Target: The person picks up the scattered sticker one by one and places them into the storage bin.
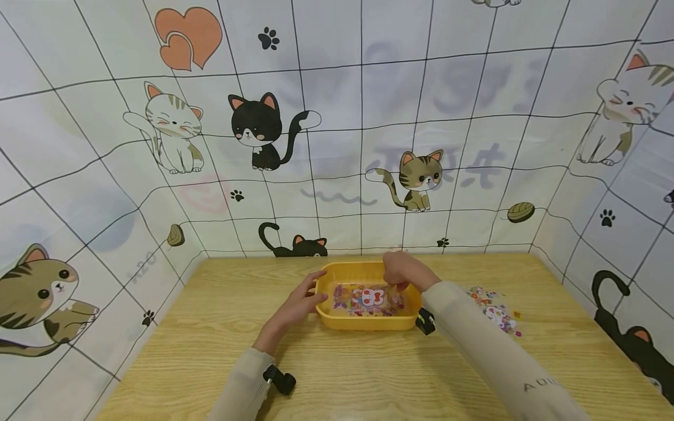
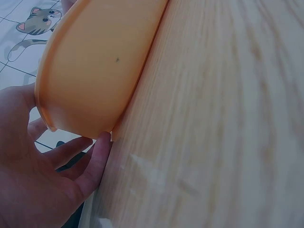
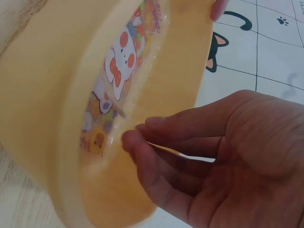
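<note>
A yellow plastic basin (image 1: 368,323) stands on the table. Its left end is held by my left hand (image 1: 295,304), thumb at the rim and fingers along the outer wall (image 2: 95,95). Inside the basin lies a clear, flat piece printed with cartoon stickers (image 1: 368,299), a white rabbit-like figure with red cheeks (image 3: 121,64) among them. My right hand (image 3: 204,156) reaches over the basin's far right side. Its thumb and forefinger tips meet close above the printed piece; whether they pinch anything I cannot tell.
Right of the basin, partly behind my right sleeve (image 1: 474,339), lie more colourful cartoon stickers (image 1: 497,316) on the wooden table (image 1: 347,374). Walls covered with cat-printed sheeting (image 1: 337,128) stand behind and at both sides.
</note>
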{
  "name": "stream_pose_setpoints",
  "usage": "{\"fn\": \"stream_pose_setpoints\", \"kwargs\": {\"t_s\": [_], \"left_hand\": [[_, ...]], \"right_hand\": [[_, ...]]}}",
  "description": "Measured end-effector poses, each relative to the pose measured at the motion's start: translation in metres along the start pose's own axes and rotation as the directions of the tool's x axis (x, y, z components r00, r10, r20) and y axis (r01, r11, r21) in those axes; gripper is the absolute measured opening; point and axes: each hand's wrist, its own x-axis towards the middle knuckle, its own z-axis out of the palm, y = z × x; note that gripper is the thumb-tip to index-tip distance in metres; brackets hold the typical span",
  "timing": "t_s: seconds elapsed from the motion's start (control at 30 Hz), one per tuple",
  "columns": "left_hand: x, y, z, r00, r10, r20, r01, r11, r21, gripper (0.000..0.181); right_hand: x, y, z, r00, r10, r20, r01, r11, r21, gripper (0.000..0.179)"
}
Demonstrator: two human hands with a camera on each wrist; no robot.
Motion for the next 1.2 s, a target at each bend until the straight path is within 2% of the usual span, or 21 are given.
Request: {"fn": "stream_pose_setpoints", "kwargs": {"t_s": [0.43,0.63,0.87,1.2], "left_hand": [[0.0004,-0.0002,-0.0001,1.000,0.001,0.003,-0.001,1.000,0.004,0.061],[0.0007,0.0000,0.0001,1.000,0.000,-0.001,0.000,1.000,0.009,0.061],[0.0001,0.0007,-0.0007,1.000,-0.001,0.003,0.001,1.000,0.015,0.061],[0.0012,-0.0011,-0.0012,1.000,0.019,0.011,-0.020,1.000,0.020,0.061]], "right_hand": [[0.0090,0.0064,0.0084,0.994,0.037,0.107,-0.030,0.997,-0.067,0.013],[0.0075,0.0054,0.0096,0.992,0.055,0.114,-0.048,0.997,-0.058,0.007],[0.0043,0.0025,0.0102,0.991,0.058,0.119,-0.052,0.997,-0.055,0.016],[0.0043,0.0016,0.0090,0.987,0.089,0.137,-0.086,0.996,-0.030,0.017]]}}
